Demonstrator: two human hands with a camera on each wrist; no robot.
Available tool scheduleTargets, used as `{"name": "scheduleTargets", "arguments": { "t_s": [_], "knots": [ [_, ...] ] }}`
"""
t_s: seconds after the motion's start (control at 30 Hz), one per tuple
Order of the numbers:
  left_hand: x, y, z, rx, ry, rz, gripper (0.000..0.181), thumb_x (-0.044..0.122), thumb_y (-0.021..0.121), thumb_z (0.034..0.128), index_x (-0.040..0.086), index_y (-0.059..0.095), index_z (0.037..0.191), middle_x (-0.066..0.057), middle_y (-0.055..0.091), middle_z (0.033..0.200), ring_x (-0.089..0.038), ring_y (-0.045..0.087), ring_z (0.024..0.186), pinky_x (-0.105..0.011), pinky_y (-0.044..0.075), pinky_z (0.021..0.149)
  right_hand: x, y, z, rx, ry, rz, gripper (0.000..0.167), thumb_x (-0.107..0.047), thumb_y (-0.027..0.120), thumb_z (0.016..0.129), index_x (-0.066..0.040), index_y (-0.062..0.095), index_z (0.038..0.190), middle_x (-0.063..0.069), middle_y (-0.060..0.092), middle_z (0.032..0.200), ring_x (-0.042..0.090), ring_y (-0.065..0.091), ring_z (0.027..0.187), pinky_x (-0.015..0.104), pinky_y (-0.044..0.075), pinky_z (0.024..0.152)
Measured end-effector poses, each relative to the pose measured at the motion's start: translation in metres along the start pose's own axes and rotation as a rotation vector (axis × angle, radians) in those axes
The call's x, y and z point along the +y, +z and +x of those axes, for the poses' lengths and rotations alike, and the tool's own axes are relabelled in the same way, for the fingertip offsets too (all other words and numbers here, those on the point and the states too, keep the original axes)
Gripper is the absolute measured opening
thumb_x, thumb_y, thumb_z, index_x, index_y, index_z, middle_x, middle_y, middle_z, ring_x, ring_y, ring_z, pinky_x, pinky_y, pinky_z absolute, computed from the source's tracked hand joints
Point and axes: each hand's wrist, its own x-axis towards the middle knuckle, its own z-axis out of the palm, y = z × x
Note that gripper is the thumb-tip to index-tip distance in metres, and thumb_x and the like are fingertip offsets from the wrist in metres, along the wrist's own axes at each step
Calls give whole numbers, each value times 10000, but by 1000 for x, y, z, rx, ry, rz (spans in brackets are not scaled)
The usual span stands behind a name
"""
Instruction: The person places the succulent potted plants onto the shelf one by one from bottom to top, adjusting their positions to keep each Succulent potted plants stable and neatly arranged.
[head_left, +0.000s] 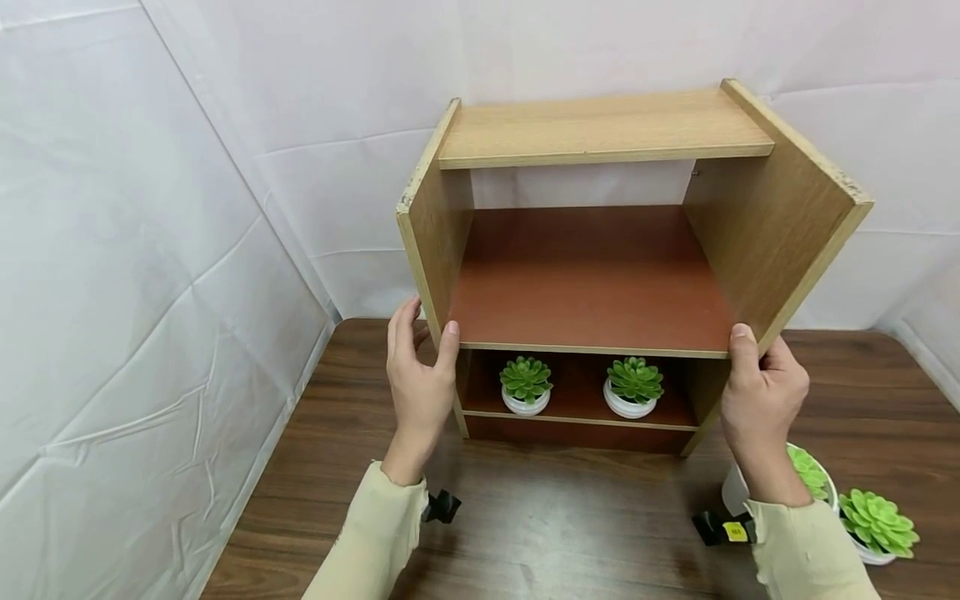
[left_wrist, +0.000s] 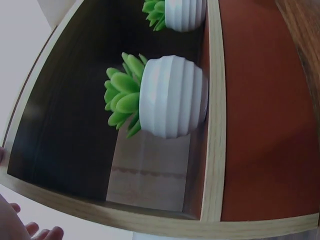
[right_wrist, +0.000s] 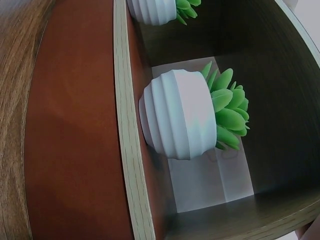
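A small wooden shelf unit [head_left: 600, 279] with light side panels and reddish-brown boards stands on the table. My left hand [head_left: 422, 387] is at its left side panel, thumb at the front edge and loosely bent fingers outside. At the opposite panel, my right hand [head_left: 765, 400] grips the edge, its thumb in front and its fingers curled behind. Two green succulents in ribbed white pots, a left one [head_left: 526, 385] and a right one [head_left: 633, 387], sit upright in the lower compartment. The left wrist view shows the left pot [left_wrist: 172, 97] close up; the right wrist view shows the right pot [right_wrist: 177, 115].
On the table [head_left: 322, 467], right of the shelf, a larger white pot [head_left: 738, 492] with a green plant is partly hidden by my right forearm. Another potted succulent [head_left: 877, 525] stands beside it. White cloth [head_left: 337, 92] hangs behind and at the left.
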Motion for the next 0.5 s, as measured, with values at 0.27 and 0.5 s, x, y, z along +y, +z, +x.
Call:
{"name": "scheduleTargets", "arguments": {
  "t_s": [0.27,0.5],
  "knots": [
    [4,-4,10,-109,-68,-30,516,183,619,975,88,456,1454,-101,510,1336,-250,571,1097,-408,459,922,1,1,1,1,1,-10,308,-198,619,959,92,682,875,-213,581,660,35,493,637,217,318,578],
    [-2,-3,12,-134,-19,-14,489,163,584,983,99,471,1455,-46,505,1392,-193,541,1175,-405,466,935,1,0,0,5,6,-12,304,-199,622,957,84,682,861,-196,576,646,43,481,625,216,314,568]
  ]
}}
